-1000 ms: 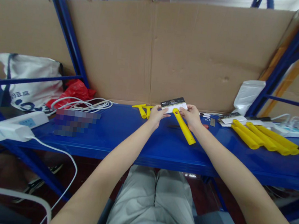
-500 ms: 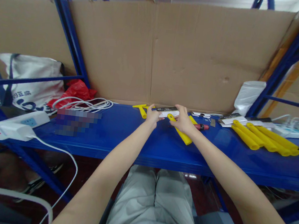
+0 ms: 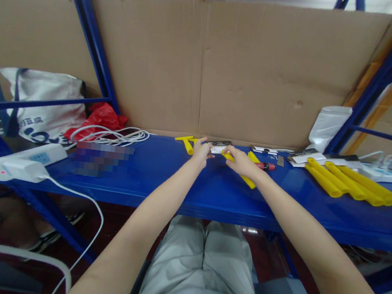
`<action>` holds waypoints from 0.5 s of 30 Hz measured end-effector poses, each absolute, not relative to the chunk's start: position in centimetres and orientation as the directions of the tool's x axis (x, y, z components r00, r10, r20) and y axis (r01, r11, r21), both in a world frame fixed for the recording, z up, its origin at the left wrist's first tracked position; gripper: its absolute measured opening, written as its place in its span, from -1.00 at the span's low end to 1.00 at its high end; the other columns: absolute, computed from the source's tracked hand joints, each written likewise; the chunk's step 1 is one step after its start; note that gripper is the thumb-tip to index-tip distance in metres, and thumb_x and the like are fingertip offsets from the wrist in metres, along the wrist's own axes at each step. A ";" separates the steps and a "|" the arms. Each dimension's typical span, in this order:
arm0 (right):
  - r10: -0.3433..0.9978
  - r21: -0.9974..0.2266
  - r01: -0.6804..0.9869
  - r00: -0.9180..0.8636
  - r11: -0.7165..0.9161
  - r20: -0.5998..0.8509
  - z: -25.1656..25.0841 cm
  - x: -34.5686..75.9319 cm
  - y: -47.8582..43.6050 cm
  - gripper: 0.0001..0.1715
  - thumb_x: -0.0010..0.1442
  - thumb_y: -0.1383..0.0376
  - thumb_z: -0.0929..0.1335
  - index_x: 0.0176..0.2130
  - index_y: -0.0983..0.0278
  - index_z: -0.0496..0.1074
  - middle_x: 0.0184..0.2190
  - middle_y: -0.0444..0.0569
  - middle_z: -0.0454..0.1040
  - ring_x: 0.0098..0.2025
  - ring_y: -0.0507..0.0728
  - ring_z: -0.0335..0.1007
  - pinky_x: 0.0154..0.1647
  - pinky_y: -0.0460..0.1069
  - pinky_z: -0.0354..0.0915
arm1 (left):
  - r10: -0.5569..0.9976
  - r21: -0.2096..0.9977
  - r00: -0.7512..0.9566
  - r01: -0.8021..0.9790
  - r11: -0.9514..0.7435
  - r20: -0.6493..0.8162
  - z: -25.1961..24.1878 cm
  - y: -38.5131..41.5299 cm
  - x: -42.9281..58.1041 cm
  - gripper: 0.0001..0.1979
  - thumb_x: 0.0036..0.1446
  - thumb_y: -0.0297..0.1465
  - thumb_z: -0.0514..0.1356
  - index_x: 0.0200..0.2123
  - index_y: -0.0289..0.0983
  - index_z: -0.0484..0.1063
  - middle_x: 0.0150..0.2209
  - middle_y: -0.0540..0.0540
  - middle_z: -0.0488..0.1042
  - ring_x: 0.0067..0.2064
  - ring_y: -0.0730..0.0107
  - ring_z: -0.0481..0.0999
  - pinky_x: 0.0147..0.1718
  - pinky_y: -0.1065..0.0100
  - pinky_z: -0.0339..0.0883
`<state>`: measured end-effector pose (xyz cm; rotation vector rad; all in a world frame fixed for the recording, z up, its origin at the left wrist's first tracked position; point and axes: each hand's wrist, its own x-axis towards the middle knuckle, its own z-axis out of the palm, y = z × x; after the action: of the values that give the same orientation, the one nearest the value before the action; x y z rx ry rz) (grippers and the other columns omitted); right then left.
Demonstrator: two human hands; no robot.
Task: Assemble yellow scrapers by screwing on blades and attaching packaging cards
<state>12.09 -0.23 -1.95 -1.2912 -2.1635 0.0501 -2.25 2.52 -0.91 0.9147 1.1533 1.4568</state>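
Note:
Both my hands meet at the back middle of the blue shelf (image 3: 177,183). My left hand (image 3: 201,152) pinches one end of a small black and white card (image 3: 219,145) lying nearly flat. My right hand (image 3: 240,161) is closed over a yellow plastic handle (image 3: 249,180), which slants toward me on the shelf, its head at the card. A yellow T-shaped piece (image 3: 186,142) lies just left of my left hand. A red-tipped tool (image 3: 264,166) lies just right of my right hand.
Several yellow handles (image 3: 348,184) lie at the right with more cards (image 3: 304,154) and a white bag (image 3: 327,125). A coiled white cable (image 3: 111,135), red bag (image 3: 101,117), tote bag (image 3: 43,109) and white power strip (image 3: 18,163) sit at left. A cardboard sheet (image 3: 227,69) backs the shelf.
The card and yellow handle, held tilted up a second ago, have come down flat toward the back of the shelf. Both hands moved away from me with them.

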 end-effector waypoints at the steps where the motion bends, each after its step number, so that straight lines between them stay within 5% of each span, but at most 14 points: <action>1: 0.806 -0.313 0.790 -0.348 0.527 0.479 -2.0 12.1 -0.2 -0.62 -0.02 0.52 0.26 -0.18 0.23 0.35 -0.17 0.04 0.47 -0.12 0.19 0.39 -0.08 0.05 0.24 | 0.982 0.967 -0.187 -0.254 -0.022 -0.027 -0.9 2.5 -2.3 -0.45 -0.05 -0.66 0.10 0.04 -0.19 0.31 -0.35 -0.06 0.44 -0.45 0.47 0.46 -0.57 0.50 0.33; 15: 0.861 -0.236 0.874 -0.309 0.424 0.403 -1.6 12.0 -0.5 -0.47 0.01 0.48 0.33 0.00 0.20 0.45 -0.02 -0.01 0.46 0.02 0.14 0.38 0.07 -0.01 0.22 | 0.972 0.980 -0.236 -0.190 -0.057 0.011 -0.8 2.5 -2.3 -0.56 -0.05 -0.65 0.10 -0.06 -0.28 0.41 -0.24 -0.14 0.49 -0.32 0.35 0.52 -0.48 0.43 0.38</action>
<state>11.97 -0.51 -1.61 -1.4682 -2.2137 -0.0373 -2.26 2.54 -0.76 0.9646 1.2102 1.4928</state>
